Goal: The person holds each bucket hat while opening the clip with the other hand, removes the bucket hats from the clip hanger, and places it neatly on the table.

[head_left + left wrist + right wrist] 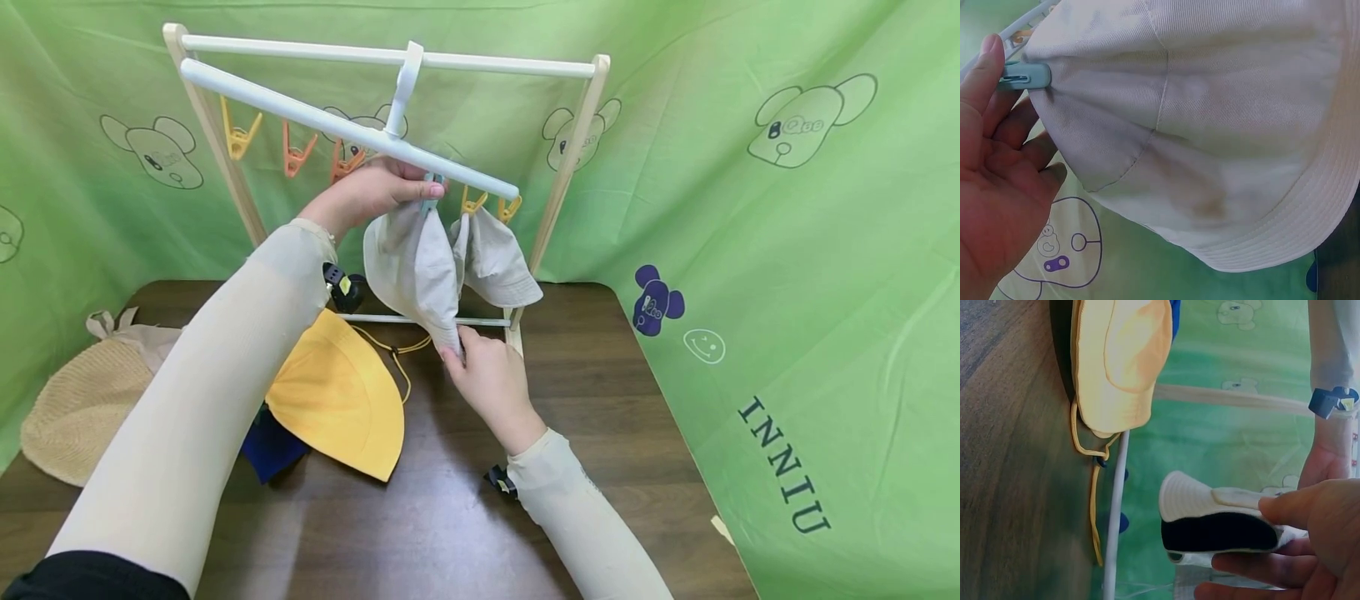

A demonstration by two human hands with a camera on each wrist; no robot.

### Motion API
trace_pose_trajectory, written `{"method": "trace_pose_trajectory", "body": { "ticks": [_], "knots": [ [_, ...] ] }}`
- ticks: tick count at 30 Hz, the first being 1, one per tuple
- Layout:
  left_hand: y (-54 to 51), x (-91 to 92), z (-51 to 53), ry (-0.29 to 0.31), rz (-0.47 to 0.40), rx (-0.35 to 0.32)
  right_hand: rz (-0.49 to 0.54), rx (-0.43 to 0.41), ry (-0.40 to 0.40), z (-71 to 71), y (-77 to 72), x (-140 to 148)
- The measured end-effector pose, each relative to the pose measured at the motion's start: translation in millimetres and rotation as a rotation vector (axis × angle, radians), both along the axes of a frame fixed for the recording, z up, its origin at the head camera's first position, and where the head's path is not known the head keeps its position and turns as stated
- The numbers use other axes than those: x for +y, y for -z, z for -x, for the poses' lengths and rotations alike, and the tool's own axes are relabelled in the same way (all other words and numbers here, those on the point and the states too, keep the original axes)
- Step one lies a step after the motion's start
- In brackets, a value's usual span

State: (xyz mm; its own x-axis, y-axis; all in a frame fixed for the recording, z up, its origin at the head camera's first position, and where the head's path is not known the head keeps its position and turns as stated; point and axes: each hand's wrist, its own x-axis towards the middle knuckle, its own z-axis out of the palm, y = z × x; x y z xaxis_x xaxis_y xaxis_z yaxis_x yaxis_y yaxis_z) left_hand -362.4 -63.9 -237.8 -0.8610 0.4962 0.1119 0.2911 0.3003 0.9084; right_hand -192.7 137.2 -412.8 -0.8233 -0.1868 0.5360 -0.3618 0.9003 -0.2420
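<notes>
My left hand (375, 193) pinches a teal clip (432, 200) below the white hanger bar (315, 115). In the left wrist view the thumb of the left hand (997, 156) presses on the clip (1035, 75), whose jaws sit on the crown edge of a light hat (1229, 119). The hat (412, 262) hangs down from there. Its brim's lower end is held between thumb and fingers of my right hand (495, 379). Seen from the right wrist, the right hand (1316, 544) grips the hat near its pale brim (1182, 497), which has a dark area under it.
Beside it, another light hat (498, 262) hangs from yellow clips (474, 202). One yellow and two orange clips (297, 152) hang further left. A wooden rack (573, 154) supports the hanger. On the table (600, 467) lie a yellow hat (341, 396), something blue (272, 446) and a straw hat (86, 404).
</notes>
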Motion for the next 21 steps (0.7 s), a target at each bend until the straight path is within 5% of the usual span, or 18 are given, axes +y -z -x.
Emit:
{"method": "trace_pose_trajectory", "body": {
  "ticks": [9,21],
  "knots": [
    [-1.1,-2.4,-2.3,-0.015,-0.029,-0.016,0.006,0.050,0.038,-1.6,-2.3,-0.9],
    [-1.5,-5.4,-3.1,-0.098,0.035,-0.008,0.013,0.067,0.077,-3.0,-2.9,2.0]
  ]
}}
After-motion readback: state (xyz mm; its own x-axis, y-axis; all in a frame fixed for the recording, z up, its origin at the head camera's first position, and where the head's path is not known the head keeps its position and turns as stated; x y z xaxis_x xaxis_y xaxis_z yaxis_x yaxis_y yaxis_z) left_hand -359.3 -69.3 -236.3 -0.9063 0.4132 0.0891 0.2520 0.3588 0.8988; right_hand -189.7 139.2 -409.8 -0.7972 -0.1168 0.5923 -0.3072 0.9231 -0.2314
